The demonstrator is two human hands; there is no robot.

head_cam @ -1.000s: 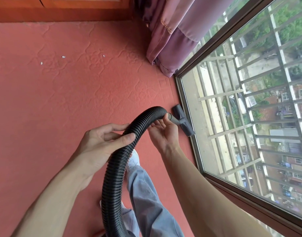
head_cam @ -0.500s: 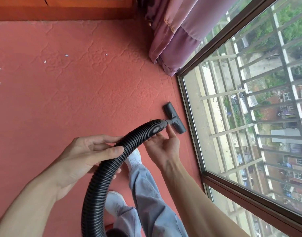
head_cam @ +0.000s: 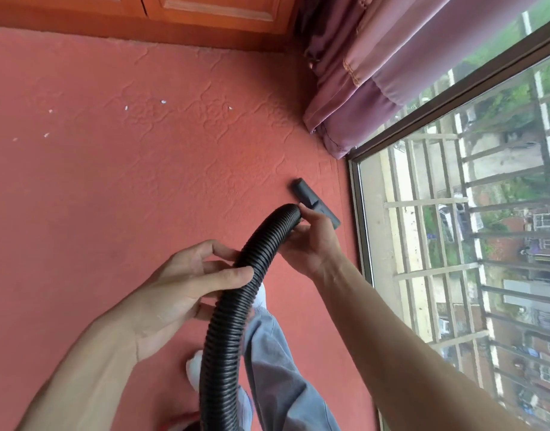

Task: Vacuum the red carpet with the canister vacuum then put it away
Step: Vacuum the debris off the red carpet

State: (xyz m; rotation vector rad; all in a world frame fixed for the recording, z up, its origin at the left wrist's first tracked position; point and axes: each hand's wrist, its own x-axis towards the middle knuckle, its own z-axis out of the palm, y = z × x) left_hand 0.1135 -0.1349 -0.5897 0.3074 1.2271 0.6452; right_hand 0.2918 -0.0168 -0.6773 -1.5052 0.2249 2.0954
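Hose gripped by left hand, right hand at nozzle

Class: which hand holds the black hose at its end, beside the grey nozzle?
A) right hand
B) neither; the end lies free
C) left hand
A: the right hand grips the hose where it meets the nozzle; the left hand holds it further back.

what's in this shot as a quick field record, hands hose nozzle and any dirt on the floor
left hand: grips the black ribbed plastic hose mid-length
right hand: holds the hose end, by the dark grey flat nozzle
nozzle: on the red textured carpet, near the glass window
debris: small white specks lying farther off on the carpet
corner: purple curtain
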